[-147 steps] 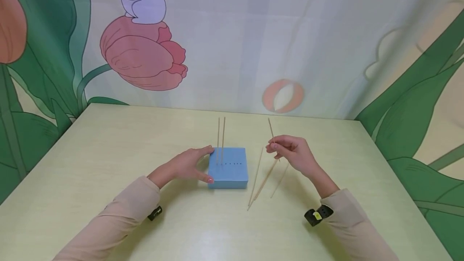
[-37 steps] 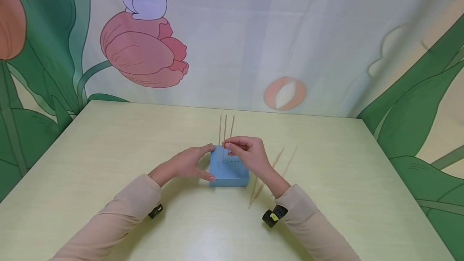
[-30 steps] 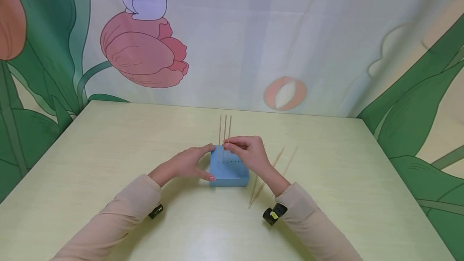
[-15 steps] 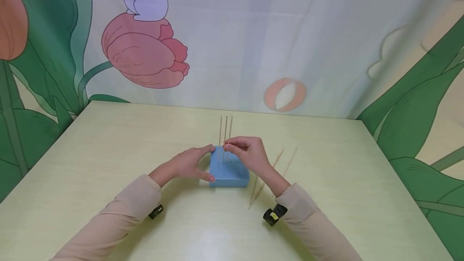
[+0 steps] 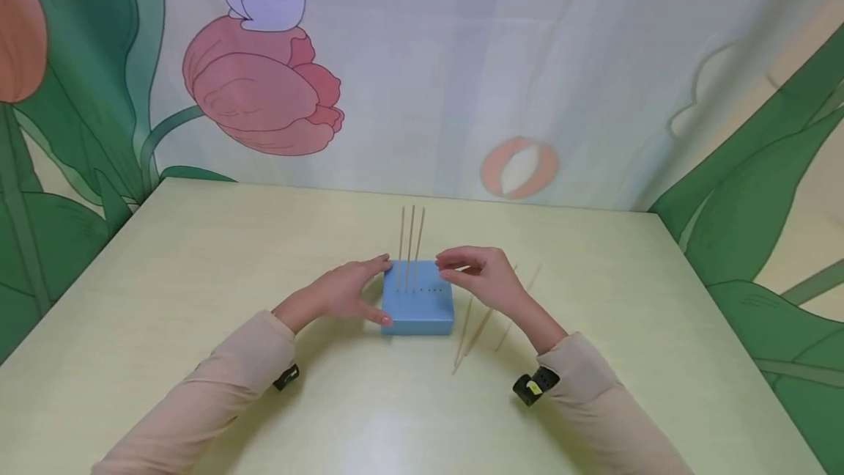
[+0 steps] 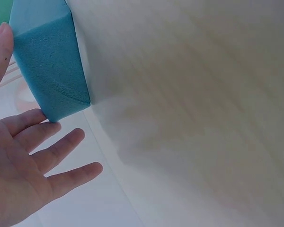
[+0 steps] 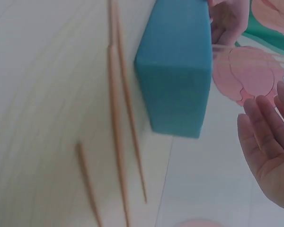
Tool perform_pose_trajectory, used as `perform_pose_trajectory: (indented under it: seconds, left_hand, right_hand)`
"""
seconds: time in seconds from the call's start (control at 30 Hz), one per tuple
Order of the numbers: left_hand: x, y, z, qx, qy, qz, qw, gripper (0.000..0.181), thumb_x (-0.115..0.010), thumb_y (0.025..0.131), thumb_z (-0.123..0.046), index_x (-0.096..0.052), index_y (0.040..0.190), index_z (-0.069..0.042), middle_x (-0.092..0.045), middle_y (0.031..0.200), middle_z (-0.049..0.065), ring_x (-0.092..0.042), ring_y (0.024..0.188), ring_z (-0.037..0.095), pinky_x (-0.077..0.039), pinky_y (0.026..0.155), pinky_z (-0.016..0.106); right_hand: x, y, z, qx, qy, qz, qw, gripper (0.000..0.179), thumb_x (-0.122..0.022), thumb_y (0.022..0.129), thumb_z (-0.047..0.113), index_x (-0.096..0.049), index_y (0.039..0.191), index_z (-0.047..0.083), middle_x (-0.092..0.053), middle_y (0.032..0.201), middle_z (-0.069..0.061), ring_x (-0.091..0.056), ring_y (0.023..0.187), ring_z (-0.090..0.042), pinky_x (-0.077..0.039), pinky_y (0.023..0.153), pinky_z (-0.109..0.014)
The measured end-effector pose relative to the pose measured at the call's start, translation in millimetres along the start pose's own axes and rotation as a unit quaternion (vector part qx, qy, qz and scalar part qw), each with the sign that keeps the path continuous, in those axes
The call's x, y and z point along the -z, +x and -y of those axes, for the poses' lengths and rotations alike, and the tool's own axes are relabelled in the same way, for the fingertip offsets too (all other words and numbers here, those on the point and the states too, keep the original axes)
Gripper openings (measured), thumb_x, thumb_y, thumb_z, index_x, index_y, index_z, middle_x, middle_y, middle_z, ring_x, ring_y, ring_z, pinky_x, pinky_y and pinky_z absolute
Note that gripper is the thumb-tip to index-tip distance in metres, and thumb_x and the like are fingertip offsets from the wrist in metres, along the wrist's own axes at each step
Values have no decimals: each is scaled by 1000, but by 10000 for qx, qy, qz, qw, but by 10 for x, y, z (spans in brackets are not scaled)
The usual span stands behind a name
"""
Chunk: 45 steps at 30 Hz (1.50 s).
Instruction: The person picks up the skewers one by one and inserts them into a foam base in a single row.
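A light-blue block point(image 5: 422, 310) sits on the table, a row of small holes along its top. Three thin wooden sticks point(image 5: 410, 248) stand in its left holes, the third leaning slightly right. Beside the block, my left hand point(image 5: 346, 292) touches its left side with thumb and fingertips; the left wrist view shows those fingers point(image 6: 61, 153) spread and straight. Over the block's right back corner hovers my right hand point(image 5: 484, 277), thumb and fingers extended and holding nothing. The right wrist view confirms an empty palm point(image 7: 270, 165).
Several loose wooden sticks point(image 5: 478, 332) lie on the table right of the block, partly under my right forearm. Behind the pale table point(image 5: 277, 218) hangs a curtain point(image 5: 409, 94) printed with flowers and a rabbit. A black wrist strap point(image 5: 535, 385) sits at my right sleeve.
Earlier my right hand held a stick over the loose ones, then brought it left to the block's third hole. It has let go and moved right. The left hand stays put.
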State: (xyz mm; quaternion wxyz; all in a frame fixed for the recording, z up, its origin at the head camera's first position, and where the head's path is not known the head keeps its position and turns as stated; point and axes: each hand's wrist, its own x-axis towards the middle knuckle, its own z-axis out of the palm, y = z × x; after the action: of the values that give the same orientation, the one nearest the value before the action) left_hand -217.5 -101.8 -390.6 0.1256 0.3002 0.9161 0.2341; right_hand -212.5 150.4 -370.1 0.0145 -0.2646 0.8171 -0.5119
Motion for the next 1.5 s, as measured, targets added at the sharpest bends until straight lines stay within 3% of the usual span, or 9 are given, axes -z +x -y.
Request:
perform_pose_trajectory:
  seconds: [0.17, 0.37, 0.6, 0.77, 0.9, 1.03, 1.17, 1.3, 1.5]
  left_hand:
    - [19, 2, -7, 134, -15, 16, 9999, 100, -75, 68, -48, -28, 141, 0, -31, 144, 16, -35, 127, 33, -31, 101, 45]
    - [20, -6, -11, 155, 4, 36, 9999, 97, -75, 68, -48, -29, 141, -3, -26, 147, 13, -32, 129, 34, -30, 102, 46]
    - [21, -14, 1, 143, 35, 33, 9999, 98, -75, 68, -48, -29, 141, -2, -26, 147, 14, -32, 129, 34, -31, 102, 46]
    - [21, -25, 9, 166, -3, 43, 9999, 98, -75, 68, -49, -29, 141, -2, -25, 147, 14, -32, 129, 34, -30, 102, 46]
    - [18, -21, 13, 138, -62, 38, 9999, 99, -75, 68, -49, -29, 142, -3, -25, 147, 13, -32, 129, 33, -30, 102, 46]
    - [11, -10, 16, 118, -121, 26, 9999, 98, -75, 68, -48, -29, 141, -3, -25, 147, 13, -32, 129, 33, -30, 102, 45]
    - [2, 0, 20, 106, -144, 35, 9998, 97, -75, 68, -47, -29, 141, -3, -25, 147, 13, -32, 129, 32, -30, 102, 45]
    - [-5, 2, 17, 111, -154, 67, 9998, 97, -75, 68, -47, -29, 141, -3, -25, 147, 13, -32, 129, 32, -30, 102, 45]
    - [-1, 1, 9, 88, -119, 103, 9998, 97, -75, 68, -47, -30, 141, -2, -26, 147, 14, -32, 129, 32, -30, 102, 45]
  right_hand:
    - [143, -84, -84, -175, -229, 229, 9993, 26, -66, 82, 6, -64, 106, -5, -66, 99, -15, -62, 90, -24, -52, 74, -28]
    - [287, -174, -207, -321, -493, 485, 9971, 25, -67, 82, 8, -65, 104, -3, -65, 101, -18, -62, 88, -19, -51, 75, -30]
    - [427, -227, -320, -367, -658, 689, 9948, 27, -69, 80, 6, -66, 104, -3, -65, 101, -18, -60, 90, -25, -50, 76, -32]
    - [477, -224, -439, -247, -971, 807, 9917, 28, -72, 76, 4, -67, 103, -2, -65, 101, -15, -56, 93, -32, -49, 77, -38]
    - [498, -177, -541, -119, -1412, 876, 9860, 26, -73, 74, 3, -69, 100, 1, -62, 102, -11, -52, 96, -29, -47, 77, -45]
    - [494, -111, -630, -122, -1520, 1003, 9832, 23, -74, 73, 4, -71, 96, 2, -57, 103, -11, -47, 98, -27, -44, 79, -44]
    - [478, -59, -727, -47, -1514, 1226, 9808, 22, -75, 72, 3, -71, 94, 3, -53, 104, -13, -41, 101, -30, -35, 83, -44]
    - [458, -26, -798, -82, -1576, 1535, 9755, 23, -74, 73, 5, -72, 96, 6, -48, 117, -19, -30, 112, -36, -24, 91, -50]
    - [418, -7, -846, -624, -1814, 1696, 9667, 16, -74, 74, 8, -75, 87, 18, -38, 137, -16, -13, 127, -40, -9, 96, -64]
